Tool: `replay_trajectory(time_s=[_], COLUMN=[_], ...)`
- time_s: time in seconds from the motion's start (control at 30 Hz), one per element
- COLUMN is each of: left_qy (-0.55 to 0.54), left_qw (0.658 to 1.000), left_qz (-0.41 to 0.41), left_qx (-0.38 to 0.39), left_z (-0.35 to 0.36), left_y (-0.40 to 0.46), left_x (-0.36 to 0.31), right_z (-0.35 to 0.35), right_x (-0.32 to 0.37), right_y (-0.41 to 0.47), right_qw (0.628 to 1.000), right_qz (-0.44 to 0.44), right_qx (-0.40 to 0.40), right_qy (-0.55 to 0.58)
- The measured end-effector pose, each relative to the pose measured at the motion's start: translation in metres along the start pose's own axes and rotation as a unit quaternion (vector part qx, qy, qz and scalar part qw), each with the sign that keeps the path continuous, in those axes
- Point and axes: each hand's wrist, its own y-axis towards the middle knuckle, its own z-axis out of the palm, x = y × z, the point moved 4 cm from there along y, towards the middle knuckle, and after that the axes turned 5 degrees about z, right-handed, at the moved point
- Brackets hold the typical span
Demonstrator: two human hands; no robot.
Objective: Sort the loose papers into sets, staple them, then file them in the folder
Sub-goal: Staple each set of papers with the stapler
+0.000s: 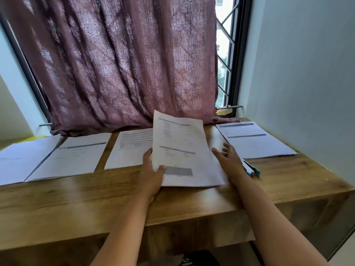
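left hand (151,169) pinches the lifted paper set (182,150), long axis pointing away toward curtain (119,64); right hand (228,160) open, fingers spread.

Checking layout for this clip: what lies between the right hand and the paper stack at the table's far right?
Head view: between right hand and right stack, only bare wooden table; the stapler lies nearer, beside the wrist.
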Motion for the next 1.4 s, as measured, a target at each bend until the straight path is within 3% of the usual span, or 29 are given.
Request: replay_trajectory(time_s=[0.1, 0.2, 0.3, 0.43, 0.6, 0.7, 0.9, 1.13, 1.23, 1.3, 1.4], left_qy=[-0.036, -0.032, -0.004, 0.042, 0.011, 0.015, 0.015, 0.029, -0.011, 0.022, 0.045], left_qw=[0.999, 0.998, 0.999, 0.987, 0.97, 0.966, 0.975, 0.949, 0.965, 0.979, 0.997], left_qz=[0.015, -0.001, 0.022, 0.123, 0.208, 0.214, 0.17, 0.262, 0.206, 0.144, 0.04], left_qx=[0.02, 0.056, 0.027, -0.098, -0.125, -0.143, -0.145, -0.174, -0.164, -0.142, -0.046], left_z=[-0.033, -0.06, -0.088, -0.124, -0.139, -0.136, -0.12, -0.12, -0.112, -0.101, -0.096], left_y=[-0.03, -0.05, -0.054, -0.033, -0.019, -0.023, -0.027, -0.036, -0.04, -0.048, -0.049], left_x=[0.002, 0.007, -0.006, -0.048, -0.08, -0.07, -0.034, -0.064, -0.049, -0.026, 0.009], right_z=[0.023, 0.046, 0.057, 0.065, 0.067, 0.072, 0.078, 0.063, 0.075, 0.089, 0.095], right_x=[0.007, 0.022, 0.049, 0.094, 0.134, 0.134, 0.101, 0.127, 0.111, 0.086, 0.063], right_y=[-0.029, -0.054, -0.075, -0.104, -0.119, -0.127, -0.133, -0.133, -0.135, -0.14, -0.138], right_qw=[0.975, 0.956, 0.977, 0.961, 0.948, 0.949, 0.96, 0.956, 0.97, 0.981, 0.99], right_qz=[0.105, 0.078, -0.08, -0.203, -0.243, -0.252, -0.221, -0.249, -0.211, -0.172, -0.119], right_qx=[0.147, 0.191, 0.137, 0.086, 0.051, 0.048, -0.054, -0.061, -0.035, 0.011, 0.034], right_qy=[0.128, 0.211, 0.141, 0.164, 0.197, 0.182, 0.163, 0.144, 0.118, 0.085, 0.073])
